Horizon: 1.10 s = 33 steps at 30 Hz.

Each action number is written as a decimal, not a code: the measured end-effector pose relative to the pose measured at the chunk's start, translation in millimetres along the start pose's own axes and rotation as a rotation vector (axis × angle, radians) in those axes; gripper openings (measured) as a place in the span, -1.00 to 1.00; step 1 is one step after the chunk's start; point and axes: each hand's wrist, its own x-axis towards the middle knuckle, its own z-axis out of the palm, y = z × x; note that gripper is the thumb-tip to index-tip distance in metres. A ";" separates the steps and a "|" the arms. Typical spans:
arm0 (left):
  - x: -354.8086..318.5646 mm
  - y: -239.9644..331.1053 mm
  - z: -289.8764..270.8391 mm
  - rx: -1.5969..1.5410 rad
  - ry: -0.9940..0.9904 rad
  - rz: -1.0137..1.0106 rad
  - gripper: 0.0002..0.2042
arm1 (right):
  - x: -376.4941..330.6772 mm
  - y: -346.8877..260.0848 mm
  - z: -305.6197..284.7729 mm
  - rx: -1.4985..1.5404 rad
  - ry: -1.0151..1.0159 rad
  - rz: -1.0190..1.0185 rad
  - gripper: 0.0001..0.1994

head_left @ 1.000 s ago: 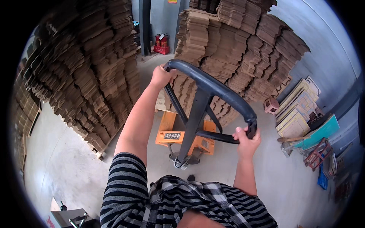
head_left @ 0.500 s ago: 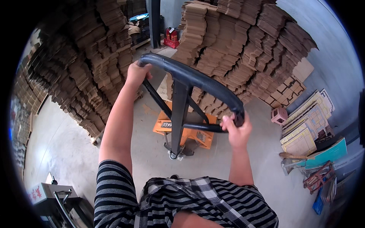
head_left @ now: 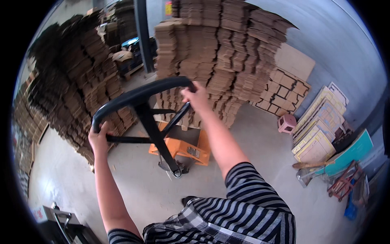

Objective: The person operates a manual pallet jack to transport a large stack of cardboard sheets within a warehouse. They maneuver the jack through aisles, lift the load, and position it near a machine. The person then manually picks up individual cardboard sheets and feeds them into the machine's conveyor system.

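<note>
A black pallet jack handle [head_left: 134, 95] with a curved grip bar rises in front of me. My left hand [head_left: 98, 140] is wrapped round its lower left end. The upper right end is in my right hand [head_left: 196, 96], with that arm stretched forward. Below, the handle's shaft runs down to the orange pallet jack [head_left: 183, 149], whose body stands on the floor near the stacked cardboard. The jack's forks are mostly hidden.
Tall cardboard stacks stand on the left [head_left: 81, 69] and straight ahead [head_left: 219, 61]. A blue-grey post [head_left: 143, 36] rises between them. By the right wall are a pink stool [head_left: 287, 123], leaning boards [head_left: 321, 126] and a red metal frame [head_left: 344, 181]. A grey machine [head_left: 57, 221] is at lower left.
The handle has swung to the left and tilted the other way, its right end now higher. My left hand came down and my right hand went up and forward. The jack's body has turned.
</note>
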 end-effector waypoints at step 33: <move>-320.4 76.6 72.2 -0.099 0.124 -0.075 -0.92 | -94.7 -45.2 -161.7 0.122 -0.130 -0.005 -0.85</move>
